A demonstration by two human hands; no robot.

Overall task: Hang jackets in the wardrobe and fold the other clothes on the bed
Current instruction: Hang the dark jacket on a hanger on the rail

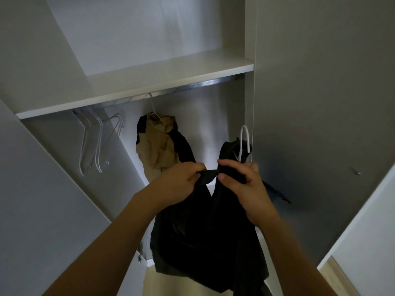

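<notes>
Right hand [241, 184] grips my dark jacket [205, 231] at its hanger [244, 144]; left hand [181, 180] pinches the collar. I judge the rail [192, 87] lies up and left, nearer the left hand.

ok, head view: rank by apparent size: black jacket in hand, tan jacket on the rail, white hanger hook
1. black jacket, though it is nearest the camera
2. tan jacket
3. white hanger hook

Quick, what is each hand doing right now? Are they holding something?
Left hand: fingers curled, pinching the dark fabric jacket.
Right hand: gripping the same dark jacket, just below the white wire hanger inside it.
</notes>
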